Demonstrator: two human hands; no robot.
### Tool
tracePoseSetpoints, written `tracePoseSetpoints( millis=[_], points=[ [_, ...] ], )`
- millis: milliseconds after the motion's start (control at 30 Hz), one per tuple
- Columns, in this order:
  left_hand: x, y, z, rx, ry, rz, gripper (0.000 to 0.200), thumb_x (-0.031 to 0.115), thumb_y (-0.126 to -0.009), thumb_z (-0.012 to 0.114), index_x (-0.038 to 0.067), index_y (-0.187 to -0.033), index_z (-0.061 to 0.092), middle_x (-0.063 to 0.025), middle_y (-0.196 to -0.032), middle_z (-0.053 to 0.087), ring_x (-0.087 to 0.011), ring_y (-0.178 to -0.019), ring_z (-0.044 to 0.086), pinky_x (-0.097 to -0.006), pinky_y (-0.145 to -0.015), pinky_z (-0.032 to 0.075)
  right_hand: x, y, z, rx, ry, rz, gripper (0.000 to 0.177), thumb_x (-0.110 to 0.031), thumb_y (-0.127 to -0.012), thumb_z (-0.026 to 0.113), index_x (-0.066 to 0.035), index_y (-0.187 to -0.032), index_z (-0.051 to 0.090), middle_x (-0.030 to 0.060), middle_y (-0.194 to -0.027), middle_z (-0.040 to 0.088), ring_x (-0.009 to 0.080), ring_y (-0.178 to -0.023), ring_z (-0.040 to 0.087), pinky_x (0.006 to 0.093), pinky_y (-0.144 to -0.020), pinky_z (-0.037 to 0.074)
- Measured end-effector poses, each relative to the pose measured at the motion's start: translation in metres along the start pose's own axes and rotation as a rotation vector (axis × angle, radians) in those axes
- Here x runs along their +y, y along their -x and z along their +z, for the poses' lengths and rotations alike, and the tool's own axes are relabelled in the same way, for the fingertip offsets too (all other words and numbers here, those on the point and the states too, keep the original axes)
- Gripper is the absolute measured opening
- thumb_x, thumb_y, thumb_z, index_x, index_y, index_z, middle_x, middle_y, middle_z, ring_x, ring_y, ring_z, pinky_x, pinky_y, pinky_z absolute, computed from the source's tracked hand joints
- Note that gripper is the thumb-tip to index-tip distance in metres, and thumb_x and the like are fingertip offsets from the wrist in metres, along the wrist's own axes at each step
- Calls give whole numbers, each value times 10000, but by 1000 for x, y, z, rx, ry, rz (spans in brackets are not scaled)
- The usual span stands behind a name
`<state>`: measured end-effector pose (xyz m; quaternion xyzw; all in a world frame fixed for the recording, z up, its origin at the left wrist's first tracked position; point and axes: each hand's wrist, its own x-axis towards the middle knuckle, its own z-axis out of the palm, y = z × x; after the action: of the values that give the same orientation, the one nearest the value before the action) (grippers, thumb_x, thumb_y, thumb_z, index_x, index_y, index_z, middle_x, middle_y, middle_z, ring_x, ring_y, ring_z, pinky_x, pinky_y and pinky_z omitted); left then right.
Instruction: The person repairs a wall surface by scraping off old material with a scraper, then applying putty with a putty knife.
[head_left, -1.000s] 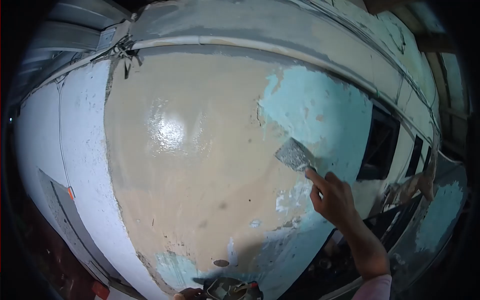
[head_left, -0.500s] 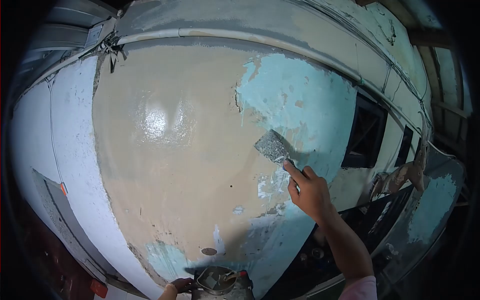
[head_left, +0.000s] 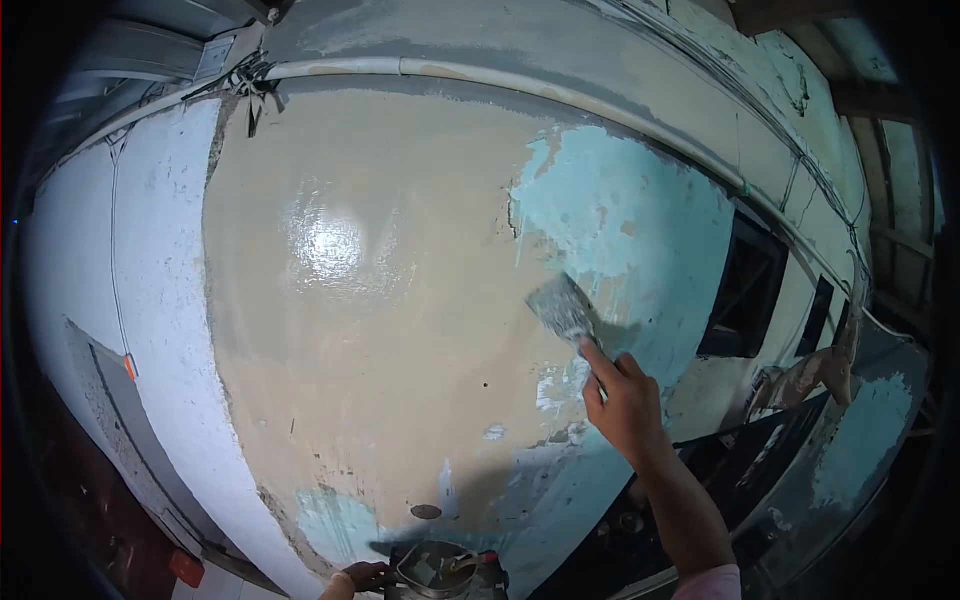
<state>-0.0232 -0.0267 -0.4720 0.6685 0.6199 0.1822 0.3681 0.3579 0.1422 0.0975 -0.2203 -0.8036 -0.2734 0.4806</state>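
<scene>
A pale pipe (head_left: 500, 77) crosses the wall (head_left: 400, 330) at 12 o'clock, with cables (head_left: 745, 95) at 2 and a dark window (head_left: 745, 285) at 3. From 5 o'clock the forearm slants up-left to the right hand (head_left: 626, 402), closed around a scraper (head_left: 562, 308) just right of centre; the left hand (head_left: 368, 575), its grip unclear, is beside a container (head_left: 432, 578) at 6.

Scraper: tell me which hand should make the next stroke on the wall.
Right, most likely: the right hand grips the scraper near the turquoise patch, while the left hand is low, beside the container.
</scene>
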Motion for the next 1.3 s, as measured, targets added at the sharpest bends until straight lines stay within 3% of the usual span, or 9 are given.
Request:
tracePoseSetpoints(
  millis=[367,467,567,600,667,967,1167,1267,1300],
  points=[
    [-15,-4,10,19,-65,36,447,395,-1021,582,100,-1356,580,-147,-1146,731,-253,-996,723,-361,-868,593,-31,-41,-4,25,-24,25,499,-8,-808,690,-104,-1296,655,134,-751,586,309,-549,608,407,-488,516],
    [43,17,-11,-39,276,-177,411,335,-1030,583,105,-1370,571,-119,-1138,735,-237,-1000,721,-364,-878,591,-30,-45,-13,36,-20,20,499,-6,-804,690,-114,-1291,662,131,-746,581,309,-552,608,410,-489,516],
    [-8,-5,9,-72,576,-190,378,244,-1038,570,98,-1387,567,-90,-1133,737,-210,-979,720,-383,-841,592,-34,-30,-5,37,-36,34,492,-10,-805,689,-121,-1284,670,134,-746,582,313,-558,613,415,-491,517],
    [-26,-13,13,-13,245,17,304,199,-1031,537,80,-1297,626,-109,-1125,737,-246,-956,729,-418,-776,594,-32,-30,-2,41,-28,24,487,-13,-807,689,-123,-1281,673,135,-747,582,315,-560,614,415,-491,516],
    [22,1,1,-24,648,-294,414,314,-1003,646,104,-1350,561,-118,-1076,720,-207,-959,704,-393,-791,619,-37,-48,6,77,-31,31,480,-20,-812,693,-129,-1280,676,133,-753,586,326,-565,616,421,-504,512],
    [10,2,22,58,889,-233,384,276,-1016,632,127,-1365,571,-79,-1057,718,-192,-897,694,-344,-768,606,-53,-46,-2,33,-39,97,473,-26,-831,677,-137,-1291,668,142,-741,595,334,-601,629,441,-541,520],
    [9,7,12,-18,865,-247,378,222,-1030,603,142,-1397,561,-63,-1077,716,-175,-889,680,-322,-772,586,-56,-52,-4,53,-22,87,454,-34,-838,675,-129,-1281,663,146,-743,597,342,-599,628,443,-527,518],
    [12,9,19,76,432,-64,415,228,-1035,599,143,-1437,538,-74,-1109,711,-169,-894,673,-306,-777,578,-56,-62,2,60,-2,48,453,-39,-840,674,-127,-1284,658,148,-743,593,348,-594,626,446,-528,523],
    [1,8,29,18,949,-102,480,236,-1040,595,149,-1498,484,-98,-1179,693,-183,-944,672,-324,-805,576,-55,-65,3,63,7,54,456,-39,-840,674,-127,-1287,656,149,-742,591,349,-592,625,447,-530,525]
  ],
)
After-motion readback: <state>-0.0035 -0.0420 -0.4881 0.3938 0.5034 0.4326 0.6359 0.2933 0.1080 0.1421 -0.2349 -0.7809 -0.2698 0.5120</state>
